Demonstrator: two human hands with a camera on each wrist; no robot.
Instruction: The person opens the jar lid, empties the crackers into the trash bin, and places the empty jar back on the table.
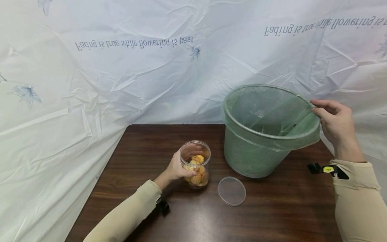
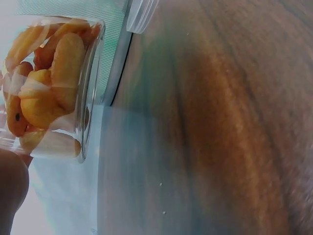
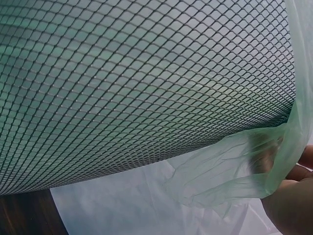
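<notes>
The left hand (image 1: 178, 168) is curled round a clear plastic jar (image 1: 195, 164), fingers wrapping its far side and showing through the wall; the jar stands upright on the dark wooden counter (image 1: 281, 215), near the middle, and is open at the top; it holds orange-brown biscuits (image 1: 197, 173) filling roughly its lower half; in the left wrist view the biscuits (image 2: 46, 83) press against the jar wall (image 2: 88, 88), and only a fingertip shows at the lower left corner. The jar's clear round lid (image 1: 231, 191) lies flat on the counter at about 4 o'clock from the jar, just beside it and not touching; the lid rim (image 2: 142, 14) appears at the top edge of the left wrist view. The right hand (image 1: 335, 126) pinches the bin's rim at 3 o'clock, thumb and fingers closed on the green liner (image 1: 272, 114) folded over it; the right wrist view confirms fingers (image 3: 288, 205) gripping bunched liner film (image 3: 230, 171) beside the mesh wall (image 3: 137, 88). The green mesh bin (image 1: 257, 154) stands at 2 o'clock from the jar, tilted toward the person, its base edge on the counter, well apart from the jar; a crumpled white printed sheet (image 1: 121, 67) hangs behind the counter and drapes along its left side; both sleeves are beige.
</notes>
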